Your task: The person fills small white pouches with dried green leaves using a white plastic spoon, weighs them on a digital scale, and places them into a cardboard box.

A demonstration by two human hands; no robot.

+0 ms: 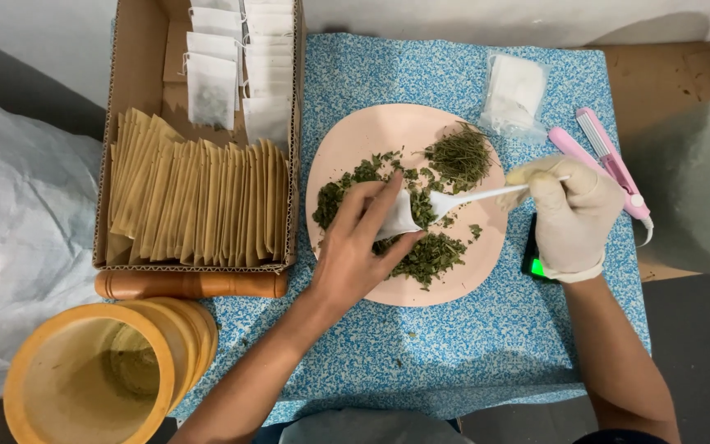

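The left hand (355, 247) is bare. Its fingers are closed around a small white filter-paper tea bag (396, 219), which is held above the round, matte pink plate (355, 140). The right hand (573, 215) wears a cream-coloured glove. Its fingers are closed around the handle of a white plastic fork (474, 197), and the fork tines meet the mouth of the tea bag.

The plate rests on the table (454, 345), whose surface has a speckled blue-and-white pattern. The plate carries dried green herbs (433, 255): coarse, crumbled leaf at the left and near edge, and a finer, needle-like heap (460, 156) at the far right.

A brown corrugated cardboard box (133, 90) stands left of the plate. It contains a dense row of upright tan paper envelopes (199, 205) and, behind them, filled white tea bags (211, 90). A cylindrical wooden pestle (191, 284) lies against the near wall of the box. A round wooden mortar (100, 374) lies at the near left.

A clear plastic packet of white bags (515, 92) lies beyond the plate. A pink handheld sealer (610, 160) lies right of the gloved hand. A small black device with a green light (534, 261) sits partly under that hand.
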